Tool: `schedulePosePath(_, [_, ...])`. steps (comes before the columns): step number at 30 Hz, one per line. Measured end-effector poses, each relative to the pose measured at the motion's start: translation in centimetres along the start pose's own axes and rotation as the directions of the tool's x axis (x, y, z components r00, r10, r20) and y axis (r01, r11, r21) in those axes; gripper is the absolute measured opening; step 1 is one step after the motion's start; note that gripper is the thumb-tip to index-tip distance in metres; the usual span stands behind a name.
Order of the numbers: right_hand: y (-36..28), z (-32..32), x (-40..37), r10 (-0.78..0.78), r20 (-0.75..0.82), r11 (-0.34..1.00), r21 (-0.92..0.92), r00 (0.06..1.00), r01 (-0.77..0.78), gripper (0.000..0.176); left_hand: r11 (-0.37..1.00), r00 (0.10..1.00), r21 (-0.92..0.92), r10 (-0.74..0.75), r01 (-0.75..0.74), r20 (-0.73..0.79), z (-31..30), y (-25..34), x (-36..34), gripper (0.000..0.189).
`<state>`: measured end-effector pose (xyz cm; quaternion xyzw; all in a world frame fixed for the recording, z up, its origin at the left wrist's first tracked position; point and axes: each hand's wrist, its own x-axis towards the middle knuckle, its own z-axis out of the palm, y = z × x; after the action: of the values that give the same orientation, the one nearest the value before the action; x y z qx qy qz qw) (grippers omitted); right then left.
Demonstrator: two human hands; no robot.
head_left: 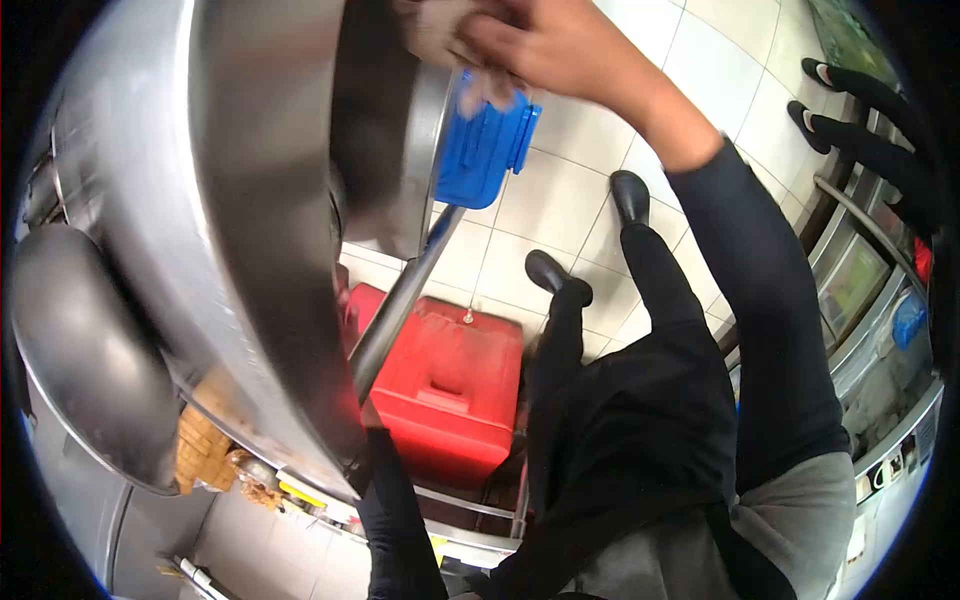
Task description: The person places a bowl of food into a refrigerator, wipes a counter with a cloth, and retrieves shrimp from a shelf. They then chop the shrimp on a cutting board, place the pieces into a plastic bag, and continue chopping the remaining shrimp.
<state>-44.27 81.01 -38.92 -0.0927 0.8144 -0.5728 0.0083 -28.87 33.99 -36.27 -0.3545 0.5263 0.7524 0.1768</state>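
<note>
At the top, my right hand (530, 45) is closed around a greyish cloth (440, 30), blurred by motion. The cloth hangs beside a dark, deep metal vessel (380, 130) by the steel worktop's edge. My left sleeve (395, 510) reaches up from the bottom to the near corner of the steel worktop (150, 170). Only a sliver of wrist shows there, and the fingers of my left hand are hidden behind the metal.
A large wok-like pan (90, 350) lies at the left. Below the worktop are a red box (450, 390) and a blue bin (485, 150) on the tiled floor (540, 200). Another person's legs (870, 140) show at the upper right, near metal shelving (850, 270).
</note>
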Motion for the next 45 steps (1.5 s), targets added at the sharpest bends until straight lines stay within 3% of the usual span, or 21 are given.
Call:
schedulePosePath(2, [2.4,2.1,3.7,-0.327,0.059,0.894,-0.305,0.943,0.330,0.027,0.998,0.997,0.062,0.025,-0.020,-0.080,4.8,-0.3,3.3,0.039])
schedulePosePath(4, [7.6,6.4,6.3,-0.829,0.000,0.418,-0.664,0.559,0.620,0.030,0.978,0.965,-0.003,0.205,-0.209,-0.160,6.0,-0.7,6.4,0.026])
schedulePosePath(5, [7.8,8.7,7.2,-0.779,-0.122,0.522,-0.669,0.615,0.528,0.030,0.643,0.906,0.662,0.398,-0.385,0.141,3.5,-0.5,6.8,0.024])
schedulePosePath(6, [7.4,11.2,8.6,-0.713,-0.241,0.620,-0.656,0.658,0.431,0.030,-0.084,0.728,0.887,0.539,-0.454,0.424,0.9,-0.3,7.3,0.021])
schedulePosePath(7, [7.1,13.5,10.4,-0.730,-0.299,0.560,-0.777,0.615,0.287,0.027,-0.129,0.800,0.918,0.456,-0.375,0.390,1.5,0.6,5.3,0.023])
schedulePosePath(9, [5.9,18.4,13.1,-0.742,-0.357,0.501,-0.858,0.567,0.115,0.025,0.866,0.956,0.417,0.291,-0.276,0.029,-1.5,0.9,4.6,0.032])
schedulePosePath(11, [3.2,23.5,14.0,-0.576,-0.374,0.694,-0.693,0.727,0.194,0.023,1.000,0.985,-0.027,0.017,-0.012,0.174,-3.9,2.1,-0.2,0.043])
schedulePosePath(15, [-1.5,30.8,10.8,-0.385,0.027,0.849,-0.382,0.923,0.365,0.021,0.984,0.920,-0.008,0.165,-0.180,-0.357,-6.4,1.0,-4.8,0.036])
schedulePosePath(18, [-1.3,29.1,4.9,-0.586,0.670,0.591,-0.031,0.456,0.806,0.026,0.960,0.862,-0.103,0.183,-0.261,-0.473,-8.8,0.2,-7.5,0.031])
schedulePosePath(20, [2.3,25.2,4.2,-0.636,0.690,0.674,0.278,0.346,0.684,0.030,0.960,0.865,-0.137,0.150,-0.243,-0.480,-9.8,-1.2,-10.4,0.032])
schedulePosePath(22, [5.7,24.7,7.6,-0.689,0.532,0.694,0.286,0.493,0.661,0.024,0.969,0.880,-0.157,0.100,-0.193,-0.465,-11.2,-3.2,-13.3,0.034])
schedulePosePath(25, [4.4,21.3,13.1,-0.313,0.044,0.749,-0.602,0.949,0.275,0.024,0.977,0.903,-0.164,0.052,-0.133,-0.426,-12.0,-4.9,-14.9,0.036])
schedulePosePath(28, [3.7,25.1,7.6,-0.506,0.139,0.763,-0.387,0.851,0.518,0.015,0.983,0.932,-0.153,0.042,-0.103,-0.361,-11.6,-5.5,-13.2,0.038])
schedulePosePath(31, [4.3,21.6,-3.1,-0.911,0.109,0.410,0.330,0.398,0.850,0.008,0.980,0.964,-0.158,0.080,-0.123,-0.253,-9.6,-5.5,-8.0,0.041])
schedulePosePath(33, [6.7,15.6,-6.6,-0.831,0.240,0.533,0.084,0.503,0.842,0.013,0.973,0.979,-0.181,0.110,-0.140,-0.169,-7.2,-5.2,-3.5,0.042])
schedulePosePath(35, [13.5,6.8,-5.4,-0.212,0.196,0.956,-0.159,0.957,0.245,0.013,0.968,0.985,-0.194,0.139,-0.157,-0.105,-4.9,-5.0,-0.2,0.044])
schedulePosePath(37, [17.4,-2.7,-1.0,-0.010,-0.463,0.991,-0.121,0.886,-0.052,0.032,0.966,0.985,-0.194,0.161,-0.170,-0.060,-2.6,-4.5,2.3,0.045])
schedulePosePath(40, [15.1,-6.6,5.1,0.310,-0.486,0.861,0.508,0.817,-0.025,0.029,0.962,0.983,-0.204,0.185,-0.184,-0.015,-0.3,-4.1,4.5,0.048])
schedulePosePath(42, [15.0,-0.9,7.5,0.064,-0.570,0.992,0.122,0.819,0.008,0.029,0.961,0.981,-0.204,0.193,-0.188,0.004,0.0,-4.5,4.6,0.049])
schedulePosePath(43, [14.8,3.5,7.6,-0.355,-0.555,0.904,-0.410,0.752,0.125,0.030,0.961,0.981,-0.203,0.193,-0.189,0.001,0.0,-4.6,4.3,0.050])
schedulePosePath(45, [9.4,11.9,2.1,-0.297,-0.628,0.932,-0.355,0.719,0.075,0.032,0.962,0.983,-0.206,0.181,-0.179,-0.011,-0.6,-5.0,2.7,0.052])
